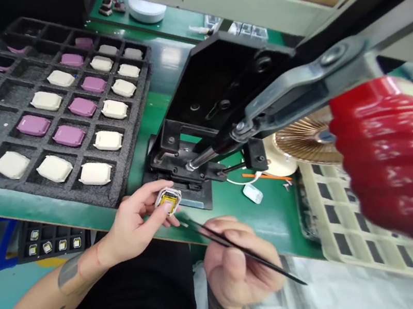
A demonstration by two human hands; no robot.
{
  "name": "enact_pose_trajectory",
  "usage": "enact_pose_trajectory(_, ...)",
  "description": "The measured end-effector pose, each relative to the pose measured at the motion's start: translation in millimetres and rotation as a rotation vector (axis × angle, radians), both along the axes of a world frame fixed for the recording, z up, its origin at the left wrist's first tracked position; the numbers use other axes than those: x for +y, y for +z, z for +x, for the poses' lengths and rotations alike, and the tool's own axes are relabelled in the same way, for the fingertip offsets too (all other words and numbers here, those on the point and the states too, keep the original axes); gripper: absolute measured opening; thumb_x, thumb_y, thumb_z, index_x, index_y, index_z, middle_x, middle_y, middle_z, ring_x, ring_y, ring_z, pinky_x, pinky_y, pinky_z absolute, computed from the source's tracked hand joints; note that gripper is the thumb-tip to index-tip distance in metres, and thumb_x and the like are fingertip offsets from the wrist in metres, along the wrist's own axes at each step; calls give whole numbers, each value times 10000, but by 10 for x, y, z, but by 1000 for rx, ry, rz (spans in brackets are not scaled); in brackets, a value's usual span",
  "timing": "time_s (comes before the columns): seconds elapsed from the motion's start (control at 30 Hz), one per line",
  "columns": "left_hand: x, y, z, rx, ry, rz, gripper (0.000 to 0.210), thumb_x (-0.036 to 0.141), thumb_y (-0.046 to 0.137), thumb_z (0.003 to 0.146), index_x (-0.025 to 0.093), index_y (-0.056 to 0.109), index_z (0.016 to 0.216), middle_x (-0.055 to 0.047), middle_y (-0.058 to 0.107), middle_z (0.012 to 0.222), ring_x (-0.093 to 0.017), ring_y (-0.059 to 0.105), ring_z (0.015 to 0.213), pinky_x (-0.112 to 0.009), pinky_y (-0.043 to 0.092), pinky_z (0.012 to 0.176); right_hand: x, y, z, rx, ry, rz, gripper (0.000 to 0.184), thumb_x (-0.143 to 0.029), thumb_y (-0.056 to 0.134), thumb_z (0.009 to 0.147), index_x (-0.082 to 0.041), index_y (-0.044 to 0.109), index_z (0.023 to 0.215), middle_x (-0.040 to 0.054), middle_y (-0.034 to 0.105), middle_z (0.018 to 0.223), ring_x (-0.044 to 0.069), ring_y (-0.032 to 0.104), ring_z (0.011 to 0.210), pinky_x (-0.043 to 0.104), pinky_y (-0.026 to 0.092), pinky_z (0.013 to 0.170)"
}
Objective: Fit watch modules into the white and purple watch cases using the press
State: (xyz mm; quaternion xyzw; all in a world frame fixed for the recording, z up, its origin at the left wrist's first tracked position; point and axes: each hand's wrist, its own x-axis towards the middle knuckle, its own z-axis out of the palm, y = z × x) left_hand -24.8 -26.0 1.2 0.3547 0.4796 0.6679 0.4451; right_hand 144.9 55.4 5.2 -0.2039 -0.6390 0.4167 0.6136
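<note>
My left hand (134, 219) is closed around a small smartwatch case (168, 201) with a pale rim and yellow parts showing inside; the thumb lies across its opening. In my right hand (241, 261) is a pair of black tweezers (264, 260), gripped like a pen. Their tips point toward the case but look apart from it; motion blur softens them. Just beyond my left hand stands a black press fixture (182, 163) on the green bench. A black foam tray (117, 187) to the left holds several white cases (95, 173) and purple cases (69, 136).
A red ribbed lever handle (396, 161) hangs large at the right, in front of a small fan (306, 141). A translucent compartment tray (327, 239) sits at the right. Below the bench edge at left is a small black tray (52, 235) with parts.
</note>
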Motion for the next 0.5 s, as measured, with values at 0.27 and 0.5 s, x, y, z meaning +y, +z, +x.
enact_pose_trajectory(0.27,15,83,-39,-139,0,-22,484,465,723,1133,174,666,1516,-124,868,1097,-246,880,905,-309,717,822,21,-74,-68,-57,37,-264,66,-233,763,1082,-261,814,1113,50,796,989,205,783,854,320,661,687)
enact_pose_trajectory(0.5,54,68,2,-241,54,-202,547,445,836,1046,176,616,1467,-112,865,1002,-249,840,780,-331,691,718,213,604,699,22,375,-216,142,-363,709,1095,-251,721,1010,8,677,686,174,623,590,322,500,577)
